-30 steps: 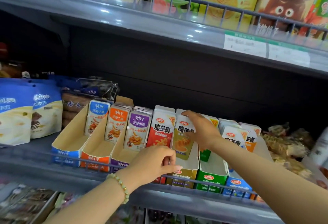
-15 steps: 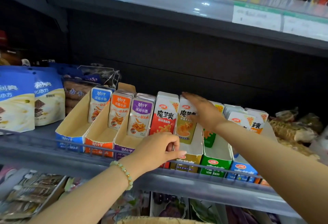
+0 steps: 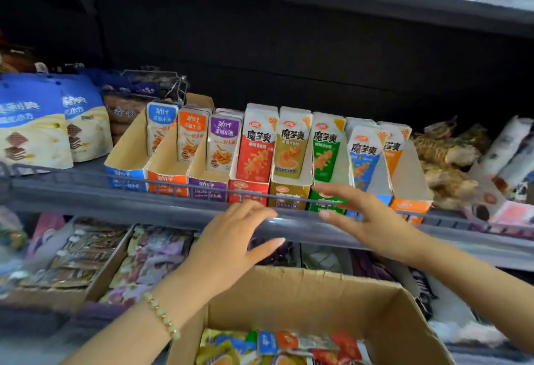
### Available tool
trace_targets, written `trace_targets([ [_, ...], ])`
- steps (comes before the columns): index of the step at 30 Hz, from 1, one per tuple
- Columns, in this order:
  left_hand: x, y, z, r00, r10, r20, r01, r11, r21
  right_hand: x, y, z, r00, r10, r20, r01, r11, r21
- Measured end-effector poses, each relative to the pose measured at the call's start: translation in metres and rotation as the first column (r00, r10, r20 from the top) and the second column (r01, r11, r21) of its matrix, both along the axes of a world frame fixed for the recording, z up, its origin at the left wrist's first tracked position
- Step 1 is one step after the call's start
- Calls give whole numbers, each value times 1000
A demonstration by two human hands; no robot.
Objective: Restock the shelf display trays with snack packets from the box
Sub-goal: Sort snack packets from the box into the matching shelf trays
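A row of cardboard display trays stands on the middle shelf: blue (image 3: 124,175), orange (image 3: 166,181), purple (image 3: 206,187), red (image 3: 248,189), gold (image 3: 289,192), green (image 3: 326,200) and others further right. Upright snack packets fill them, among them a red packet (image 3: 255,152) and a gold packet (image 3: 290,148). A brown cardboard box (image 3: 312,301) below holds several mixed snack packets (image 3: 277,347). My left hand (image 3: 231,244) hovers empty in front of the shelf edge, fingers relaxed. My right hand (image 3: 364,217) is spread flat before the green tray, holding nothing.
A wire rail (image 3: 179,184) runs along the shelf front. Blue-and-cream pouches (image 3: 34,124) stand at the left, clear bags of snacks (image 3: 445,153) at the right. The lower shelf (image 3: 86,257) carries trays of dark and purple packets.
Both hands have drawn back from the trays toward me and down. My right hand has left the gold packet. The view tilted down, bringing the box into sight.
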State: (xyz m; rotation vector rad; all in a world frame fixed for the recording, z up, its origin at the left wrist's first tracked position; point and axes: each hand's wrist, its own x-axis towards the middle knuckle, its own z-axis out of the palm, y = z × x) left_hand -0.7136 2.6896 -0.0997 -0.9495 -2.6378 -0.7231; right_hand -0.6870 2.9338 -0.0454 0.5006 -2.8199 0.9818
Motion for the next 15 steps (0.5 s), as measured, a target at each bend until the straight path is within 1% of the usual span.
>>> trace_targets([
  [3, 25, -7, -32, 992, 0, 123, 12, 996, -92, 43, 9, -59, 978, 29, 206, -18, 998, -55],
  [5, 37, -7, -54, 978, 1, 207, 33, 986, -163, 62, 13, -95, 936, 17, 353, -14, 1000, -12],
  [6, 40, -5, -65, 962, 2, 273, 49, 982, -181, 67, 16, -113, 912, -6, 409, -7, 1000, 30],
  [9, 45, 6, -99, 859, 13, 512, 121, 966, -228, 76, 25, -164, 836, -57, 545, -2, 994, 108],
  [11, 47, 16, -121, 776, 7, 630, 193, 950, -247, 78, 30, -187, 788, -135, 601, 19, 980, 197],
  [14, 49, 29, -144, 705, 13, 709, 255, 928, -271, 77, 41, -217, 665, -286, 690, 188, 958, 216],
  [15, 48, 33, -152, 689, 30, 724, 257, 924, -282, 77, 47, -228, 627, -307, 716, 226, 951, 210],
])
